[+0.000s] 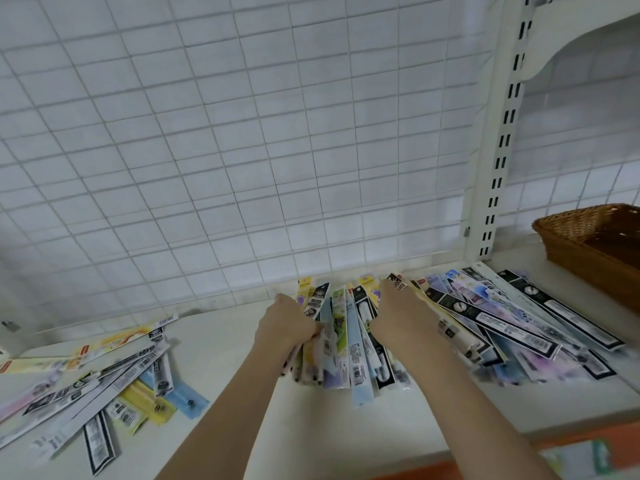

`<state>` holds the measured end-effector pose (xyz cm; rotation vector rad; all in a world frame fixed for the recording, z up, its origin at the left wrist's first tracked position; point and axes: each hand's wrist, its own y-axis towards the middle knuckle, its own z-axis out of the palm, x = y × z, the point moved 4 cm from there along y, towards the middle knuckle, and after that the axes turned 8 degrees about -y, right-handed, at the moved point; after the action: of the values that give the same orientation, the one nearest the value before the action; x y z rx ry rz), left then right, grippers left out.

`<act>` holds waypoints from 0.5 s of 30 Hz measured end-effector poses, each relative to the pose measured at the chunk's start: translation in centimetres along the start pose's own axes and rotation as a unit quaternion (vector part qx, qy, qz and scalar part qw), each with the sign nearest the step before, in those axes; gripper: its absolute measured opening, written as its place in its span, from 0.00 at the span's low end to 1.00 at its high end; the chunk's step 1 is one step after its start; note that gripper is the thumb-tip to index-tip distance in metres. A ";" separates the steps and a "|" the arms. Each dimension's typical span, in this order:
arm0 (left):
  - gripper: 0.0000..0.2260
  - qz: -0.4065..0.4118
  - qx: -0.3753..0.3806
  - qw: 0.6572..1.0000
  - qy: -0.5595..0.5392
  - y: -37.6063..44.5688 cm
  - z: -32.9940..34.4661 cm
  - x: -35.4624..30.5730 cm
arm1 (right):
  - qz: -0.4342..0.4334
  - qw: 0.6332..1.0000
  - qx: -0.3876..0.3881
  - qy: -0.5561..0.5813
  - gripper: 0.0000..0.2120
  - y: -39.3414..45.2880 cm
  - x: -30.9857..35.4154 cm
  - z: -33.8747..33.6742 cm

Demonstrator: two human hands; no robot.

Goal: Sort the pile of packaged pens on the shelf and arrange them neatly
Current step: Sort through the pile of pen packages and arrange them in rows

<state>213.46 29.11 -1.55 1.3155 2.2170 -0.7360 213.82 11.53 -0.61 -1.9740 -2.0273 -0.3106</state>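
Observation:
A bundle of packaged pens point(341, 337) stands fanned on the white shelf point(311, 427), near the back wall. My left hand point(282, 325) grips the bundle's left side, fingers curled around it. My right hand point(398, 320) holds its right side, with the fingers hidden behind the packs. To the right lies a spread pile of packaged pens point(512, 320), mostly black and pale blue. A loose heap of packaged pens point(100, 379) lies at the left, in yellow, black, white and blue.
A white wire grid point(242, 150) backs the shelf. A slotted white upright point(498, 150) stands at the right, with a wicker basket point(595, 244) beyond it. An orange strip point(588, 441) runs along the shelf's front edge.

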 end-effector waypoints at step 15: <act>0.20 0.011 -0.028 0.999 0.019 -0.3 0.8 2.6 | -0.042 0.993 -0.067 -0.082 0.16 -1.0 0.7 0.0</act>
<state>212.16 30.12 -3.72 1.3348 2.2324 -0.6425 212.81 12.19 -0.29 -2.0577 -2.2505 -0.3183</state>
